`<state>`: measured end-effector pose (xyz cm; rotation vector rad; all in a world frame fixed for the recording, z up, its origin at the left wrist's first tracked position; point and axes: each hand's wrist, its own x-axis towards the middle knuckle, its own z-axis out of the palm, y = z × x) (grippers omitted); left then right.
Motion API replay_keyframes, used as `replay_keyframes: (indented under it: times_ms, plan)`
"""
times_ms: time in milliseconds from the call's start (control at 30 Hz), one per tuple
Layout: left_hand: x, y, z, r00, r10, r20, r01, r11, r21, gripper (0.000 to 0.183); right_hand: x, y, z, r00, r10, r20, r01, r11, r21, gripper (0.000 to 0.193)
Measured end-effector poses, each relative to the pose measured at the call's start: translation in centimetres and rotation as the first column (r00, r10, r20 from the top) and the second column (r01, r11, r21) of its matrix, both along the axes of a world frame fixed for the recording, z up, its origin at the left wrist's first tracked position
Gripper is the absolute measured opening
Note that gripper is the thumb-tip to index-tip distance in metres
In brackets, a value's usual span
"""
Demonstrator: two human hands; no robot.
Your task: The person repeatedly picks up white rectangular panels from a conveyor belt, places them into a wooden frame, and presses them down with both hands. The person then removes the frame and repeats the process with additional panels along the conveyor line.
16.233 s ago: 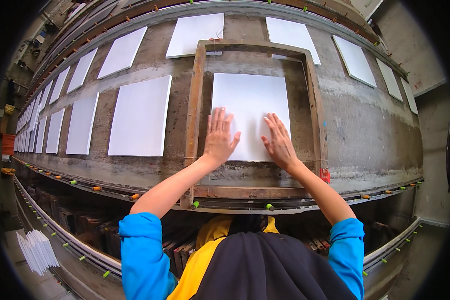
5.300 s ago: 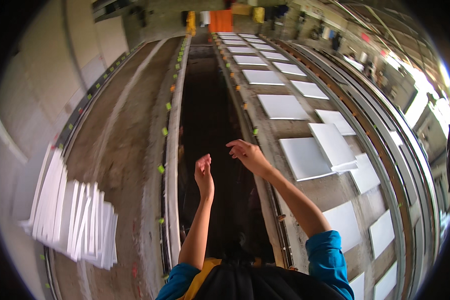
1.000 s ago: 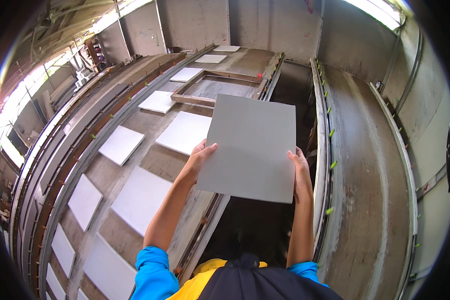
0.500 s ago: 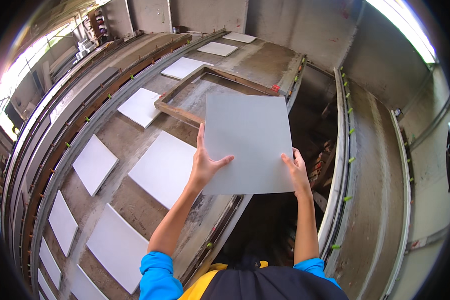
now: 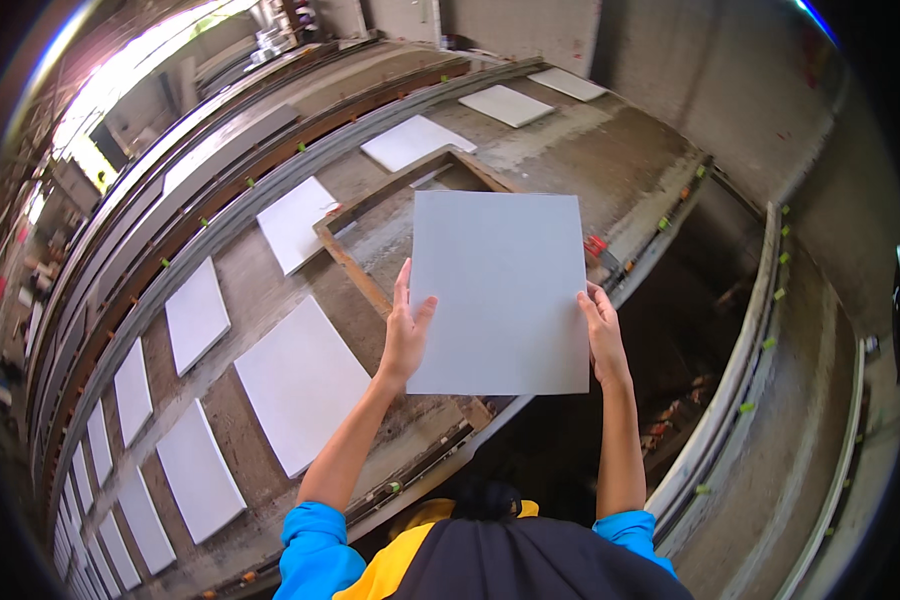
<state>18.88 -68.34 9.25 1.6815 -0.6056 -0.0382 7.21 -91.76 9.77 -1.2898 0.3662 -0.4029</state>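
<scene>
While the pale panel [image 5: 500,290] is held: two-handed carry judged in hand.
Panel position: raised between left hand [image 5: 406,335] and right hand [image 5: 604,335].
Grip: both side edges pinched, thumbs on face.
Wooden frame [image 5: 355,271]: partly hidden behind panel, on tabletop [image 5: 610,150].
Next move: level support and frame clearance judged needed.

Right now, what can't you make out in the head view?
All in the head view:
Held panel: its far side faces away from the camera.
Left hand and right hand: some fingers are hidden behind the panel.
Wooden frame: partly covered by the panel.
Farthest panels, lower left: too small and crowded to count.
</scene>
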Motion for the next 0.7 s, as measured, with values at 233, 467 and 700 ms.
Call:
replay_keyframes:
  times_ms: [233, 467, 700]
  plan:
    - [4.5, 0.1, -1.8, 0.966, 0.132, -0.224, -0.141, 0.990, -0.024, 0.049, 10.0, -2.7, -0.5, 0.994, 0.106, 0.019, -0.101, 0.982, -0.158, 0.037]
    - [6.7, 2.0, -7.3, 0.915, 0.385, 0.121, -0.404, 0.877, 0.261, 0.030, 18.2, -6.6, -0.9, 0.985, 0.170, 0.020, -0.164, 0.971, -0.174, 0.040]
    - [4.8, -0.1, -8.9, 0.893, 0.319, 0.318, -0.450, 0.643, 0.620, 0.042, 25.2, -9.1, -5.4, 0.919, 0.379, -0.107, -0.394, 0.880, -0.265, 0.041]
